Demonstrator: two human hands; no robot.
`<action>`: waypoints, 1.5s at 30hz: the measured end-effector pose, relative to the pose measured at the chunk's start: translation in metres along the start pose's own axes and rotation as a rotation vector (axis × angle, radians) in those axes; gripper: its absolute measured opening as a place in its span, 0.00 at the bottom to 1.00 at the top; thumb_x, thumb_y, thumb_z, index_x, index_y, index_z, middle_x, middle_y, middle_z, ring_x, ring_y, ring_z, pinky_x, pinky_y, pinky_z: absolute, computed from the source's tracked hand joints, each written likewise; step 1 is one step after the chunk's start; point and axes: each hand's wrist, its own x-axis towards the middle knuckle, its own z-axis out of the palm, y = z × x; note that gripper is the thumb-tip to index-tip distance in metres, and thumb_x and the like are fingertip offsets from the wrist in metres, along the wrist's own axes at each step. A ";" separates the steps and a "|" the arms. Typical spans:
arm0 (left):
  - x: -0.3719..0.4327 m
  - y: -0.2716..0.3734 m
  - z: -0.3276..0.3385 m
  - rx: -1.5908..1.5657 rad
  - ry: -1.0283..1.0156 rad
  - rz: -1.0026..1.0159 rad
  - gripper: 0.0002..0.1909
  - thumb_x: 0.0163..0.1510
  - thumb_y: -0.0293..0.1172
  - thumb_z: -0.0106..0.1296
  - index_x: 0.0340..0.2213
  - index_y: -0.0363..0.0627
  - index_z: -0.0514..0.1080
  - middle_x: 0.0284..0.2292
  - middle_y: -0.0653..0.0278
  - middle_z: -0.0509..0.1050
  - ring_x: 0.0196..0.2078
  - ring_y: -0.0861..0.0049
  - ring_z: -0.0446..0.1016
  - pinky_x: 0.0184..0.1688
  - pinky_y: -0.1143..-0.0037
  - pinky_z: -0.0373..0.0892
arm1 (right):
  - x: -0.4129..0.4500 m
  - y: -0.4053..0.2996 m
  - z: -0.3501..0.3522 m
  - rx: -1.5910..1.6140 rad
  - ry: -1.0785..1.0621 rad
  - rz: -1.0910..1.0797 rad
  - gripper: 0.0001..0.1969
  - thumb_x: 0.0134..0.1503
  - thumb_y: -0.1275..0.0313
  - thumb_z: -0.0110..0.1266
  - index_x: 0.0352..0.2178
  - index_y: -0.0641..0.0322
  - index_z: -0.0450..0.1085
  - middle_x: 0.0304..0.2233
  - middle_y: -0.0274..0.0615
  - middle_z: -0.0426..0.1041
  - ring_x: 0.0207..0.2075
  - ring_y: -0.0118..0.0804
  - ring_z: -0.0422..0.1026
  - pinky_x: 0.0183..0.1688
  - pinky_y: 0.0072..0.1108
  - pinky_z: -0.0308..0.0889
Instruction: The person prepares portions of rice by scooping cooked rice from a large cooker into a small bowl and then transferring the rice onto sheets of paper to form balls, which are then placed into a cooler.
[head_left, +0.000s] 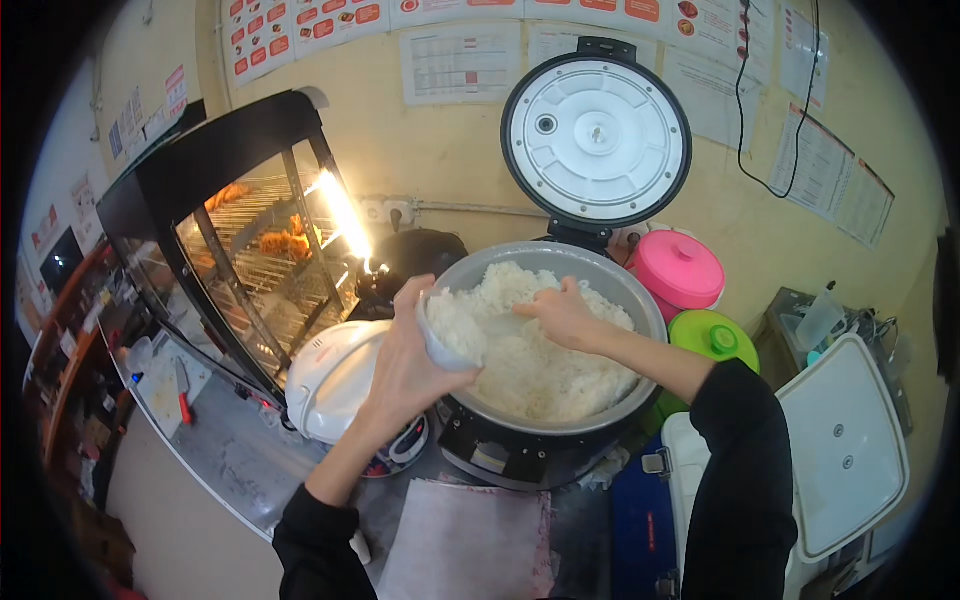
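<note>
My left hand grips a small bowl filled with white rice, tilted over the left rim of a large rice cooker. The cooker's metal pot holds a big mass of cooked rice, and its round lid stands raised behind. Over the rice, my right hand has its fingers bent around what seems to be a translucent rice paddle, whose handle is mostly hidden by the hand.
A lit glass food warmer with fried pieces and a white rice cooker stand at left. Pink and green lidded containers are at right, beside an open cooler box. Paper sheets lie in front; a red-handled knife rests far left.
</note>
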 end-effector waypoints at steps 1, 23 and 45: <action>-0.002 0.001 0.001 0.041 0.017 0.074 0.49 0.27 0.32 0.65 0.51 0.41 0.49 0.44 0.48 0.65 0.46 0.56 0.67 0.47 0.69 0.65 | 0.007 0.009 0.019 0.124 -0.044 -0.035 0.26 0.42 0.81 0.45 0.45 0.49 0.69 0.26 0.41 0.71 0.34 0.42 0.69 0.44 0.41 0.48; -0.017 -0.021 -0.008 -0.253 0.097 -0.100 0.58 0.28 0.28 0.67 0.53 0.40 0.36 0.38 0.51 0.68 0.43 0.66 0.69 0.49 0.71 0.63 | -0.079 -0.015 -0.076 0.596 -0.587 0.028 0.22 0.46 0.74 0.43 0.46 0.51 0.70 0.37 0.46 0.75 0.38 0.39 0.72 0.43 0.26 0.61; -0.003 0.005 0.031 0.003 0.003 0.050 0.58 0.26 0.33 0.67 0.53 0.36 0.39 0.42 0.48 0.66 0.46 0.58 0.67 0.48 0.70 0.64 | -0.074 -0.084 -0.079 0.105 0.332 0.069 0.24 0.48 0.79 0.43 0.49 0.62 0.61 0.23 0.44 0.68 0.20 0.37 0.70 0.23 0.27 0.65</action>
